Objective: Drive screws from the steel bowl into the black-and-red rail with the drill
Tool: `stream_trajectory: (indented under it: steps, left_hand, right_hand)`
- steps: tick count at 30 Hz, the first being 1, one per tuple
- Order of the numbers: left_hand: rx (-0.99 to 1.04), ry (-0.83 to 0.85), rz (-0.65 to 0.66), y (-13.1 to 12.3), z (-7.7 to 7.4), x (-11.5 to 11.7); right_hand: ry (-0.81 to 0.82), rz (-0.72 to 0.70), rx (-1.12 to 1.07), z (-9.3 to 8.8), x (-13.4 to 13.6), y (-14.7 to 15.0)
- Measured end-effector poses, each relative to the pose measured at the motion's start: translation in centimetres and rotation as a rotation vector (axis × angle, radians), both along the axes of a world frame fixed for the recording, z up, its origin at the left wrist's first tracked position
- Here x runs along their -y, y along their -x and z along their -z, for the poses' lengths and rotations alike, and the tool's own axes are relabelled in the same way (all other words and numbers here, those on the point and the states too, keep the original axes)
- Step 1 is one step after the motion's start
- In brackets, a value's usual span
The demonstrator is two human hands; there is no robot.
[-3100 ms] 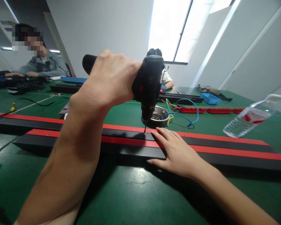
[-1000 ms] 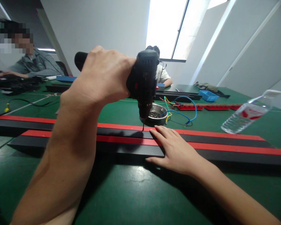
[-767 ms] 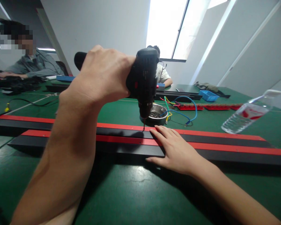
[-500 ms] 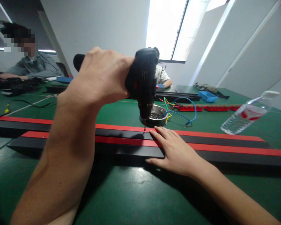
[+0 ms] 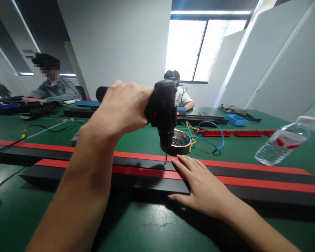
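My left hand [image 5: 126,105] is wrapped round the handle of a black power drill [image 5: 165,108], which points straight down. Its thin bit ends at the red strip [image 5: 144,155] of the farther black bar, though contact is hard to make out. My right hand [image 5: 196,182] lies with spread fingers across the nearer black bar [image 5: 147,183], which has a red strip [image 5: 147,171] too. The fingertips reach the farther bar beside the bit, and the thumb is at the near edge. Just behind the drill is a metal bowl [image 5: 189,142] of small dark screws.
Behind the bars are coloured wires [image 5: 222,134], red strips [image 5: 246,133], a blue basket [image 5: 236,120] and a tilted water bottle [image 5: 285,141]. Two people sit across the green table [image 5: 157,227]. Dark parts [image 5: 40,110] and a cable [image 5: 5,148] are at left.
The camera view has tipped up, so the whole scene sits lower and slightly to the right. Both hands and the drill hold nearly the same places over the bars.
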State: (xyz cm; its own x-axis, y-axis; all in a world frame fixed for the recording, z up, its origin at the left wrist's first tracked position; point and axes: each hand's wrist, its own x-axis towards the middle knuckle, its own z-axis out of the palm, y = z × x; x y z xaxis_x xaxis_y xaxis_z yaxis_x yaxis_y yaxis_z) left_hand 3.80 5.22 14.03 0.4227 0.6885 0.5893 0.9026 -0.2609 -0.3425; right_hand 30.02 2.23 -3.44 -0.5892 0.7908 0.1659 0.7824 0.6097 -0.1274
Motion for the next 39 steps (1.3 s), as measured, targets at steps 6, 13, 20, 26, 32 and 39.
stream_trajectory:
  steps: [6,13,20,26,32,39]
  left_hand:
    - [0.052,0.029,-0.001,0.04,0.09,-0.24]
    - [0.01,0.006,0.022,0.07,0.01,-0.21]
    - [0.026,0.0,0.041,0.26,0.24,-0.4]
    - [0.042,0.013,0.049,0.31,0.28,-0.44]
    - [0.054,0.019,0.071,0.39,0.37,-0.54]
    - [0.079,0.03,0.076,0.35,0.29,-0.48]
  right_hand:
    - [0.023,0.01,0.01,-0.32,0.09,0.1]
    - [0.02,0.015,0.006,-0.17,0.06,0.08]
    - [0.029,0.012,0.025,-0.02,-0.1,0.04]
    - [0.01,-0.001,0.0,0.11,-0.12,0.01]
    - [0.007,-0.004,-0.015,0.1,-0.08,0.06]
    - [-0.004,-0.002,-0.014,0.06,-0.04,0.07]
